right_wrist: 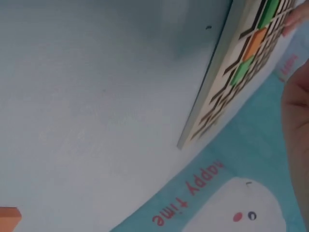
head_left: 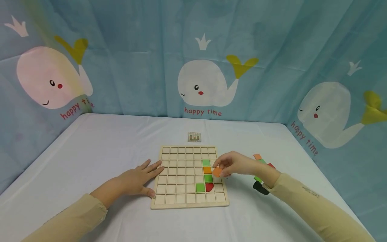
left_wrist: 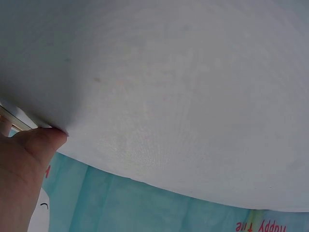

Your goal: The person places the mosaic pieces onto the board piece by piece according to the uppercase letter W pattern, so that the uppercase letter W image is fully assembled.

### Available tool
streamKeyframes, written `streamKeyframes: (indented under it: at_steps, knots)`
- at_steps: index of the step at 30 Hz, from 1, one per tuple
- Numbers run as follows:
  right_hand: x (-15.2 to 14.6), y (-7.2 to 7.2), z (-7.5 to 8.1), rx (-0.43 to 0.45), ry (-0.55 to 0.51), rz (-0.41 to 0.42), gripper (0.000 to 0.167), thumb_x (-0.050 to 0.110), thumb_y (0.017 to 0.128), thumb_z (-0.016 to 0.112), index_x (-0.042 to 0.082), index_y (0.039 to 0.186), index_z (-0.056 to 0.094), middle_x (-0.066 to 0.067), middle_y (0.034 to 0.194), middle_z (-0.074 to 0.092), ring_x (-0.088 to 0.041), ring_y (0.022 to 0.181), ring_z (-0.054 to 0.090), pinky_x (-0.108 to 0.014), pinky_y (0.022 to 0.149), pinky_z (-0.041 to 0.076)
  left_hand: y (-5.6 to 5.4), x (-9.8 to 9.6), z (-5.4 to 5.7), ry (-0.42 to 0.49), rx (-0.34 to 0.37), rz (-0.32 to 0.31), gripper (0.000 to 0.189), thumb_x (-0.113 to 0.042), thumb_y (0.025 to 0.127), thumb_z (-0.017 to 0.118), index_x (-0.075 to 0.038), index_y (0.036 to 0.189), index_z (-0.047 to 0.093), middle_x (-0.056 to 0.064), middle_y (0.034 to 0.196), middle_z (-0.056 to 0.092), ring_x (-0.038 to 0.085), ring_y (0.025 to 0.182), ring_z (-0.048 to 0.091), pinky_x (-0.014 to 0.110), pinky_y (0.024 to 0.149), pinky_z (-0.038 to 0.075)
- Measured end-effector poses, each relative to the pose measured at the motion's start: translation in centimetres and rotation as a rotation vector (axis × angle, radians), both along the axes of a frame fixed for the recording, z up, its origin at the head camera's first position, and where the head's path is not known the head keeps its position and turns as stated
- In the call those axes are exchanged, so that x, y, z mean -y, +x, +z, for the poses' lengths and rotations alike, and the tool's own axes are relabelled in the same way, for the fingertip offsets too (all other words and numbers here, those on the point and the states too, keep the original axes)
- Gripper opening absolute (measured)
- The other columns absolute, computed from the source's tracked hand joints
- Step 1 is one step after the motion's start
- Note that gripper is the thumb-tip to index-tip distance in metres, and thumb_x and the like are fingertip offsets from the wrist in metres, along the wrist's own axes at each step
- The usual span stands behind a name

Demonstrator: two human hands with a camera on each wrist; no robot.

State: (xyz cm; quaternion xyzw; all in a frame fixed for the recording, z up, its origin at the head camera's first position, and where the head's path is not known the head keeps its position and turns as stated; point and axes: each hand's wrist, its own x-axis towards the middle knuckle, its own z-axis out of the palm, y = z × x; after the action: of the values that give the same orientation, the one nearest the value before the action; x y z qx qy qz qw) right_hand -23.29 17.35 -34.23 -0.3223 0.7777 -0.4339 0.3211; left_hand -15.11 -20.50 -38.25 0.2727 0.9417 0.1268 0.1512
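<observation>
At lower centre of the head view, the right hand (head_left: 234,163) pinches an orange tile (head_left: 217,172) over the board's (head_left: 178,170) right side, apparently by its edge to leave the underside free. The left hand (head_left: 135,180), fingers spread, touches the board's left edge, likely steadying it, palm down.

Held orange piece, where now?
In the head view, the orange piece is pinched in the right hand, over the rightmost column of the grid board, just right of the inset orange square.

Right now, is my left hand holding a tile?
No, your left hand touches the board at its left edge, fingers spread.
</observation>
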Motion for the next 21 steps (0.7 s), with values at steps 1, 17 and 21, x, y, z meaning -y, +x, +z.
streamKeyframes:
  at_steps: [1, 17, 21]
  knots:
    - [0.2, 0.0, 0.0, -0.004, 0.005, 0.004, 0.027, -0.003, 0.088, 0.067, -0.009, 0.114, 0.063, -0.004, 0.079, 0.06, -0.019, 0.067, 0.052, -0.034, 0.065, 0.049, 0.0, 0.0, 0.0, 0.0, 0.0, -0.001, 0.098, -0.063, 0.079, 0.062, -0.008, 0.153, 0.03, 0.013, 0.16, 0.016, 0.05, 0.141, 0.014, 0.073, 0.093, 0.032]
    - [2.3, 0.0, -0.8, -0.052, 0.068, 0.137, 0.027, 0.0, 0.095, 0.06, -0.006, 0.121, 0.062, -0.007, 0.083, 0.064, -0.022, 0.071, 0.057, -0.032, 0.067, 0.051, -0.2, 0.0, -0.2, -0.008, -0.004, 0.003, 0.099, -0.064, 0.078, 0.062, -0.009, 0.153, 0.03, 0.012, 0.16, 0.017, 0.05, 0.141, 0.015, 0.074, 0.091, 0.034]
    - [2.7, 0.0, -0.6, -0.056, 0.066, 0.156, 0.029, -0.001, 0.095, 0.058, -0.007, 0.123, 0.06, -0.007, 0.082, 0.062, -0.025, 0.071, 0.056, -0.031, 0.067, 0.049, -0.2, 0.1, -0.2, -0.006, -0.003, 0.006, 0.099, -0.064, 0.078, 0.062, -0.01, 0.153, 0.029, 0.011, 0.161, 0.016, 0.05, 0.141, 0.014, 0.074, 0.091, 0.034]
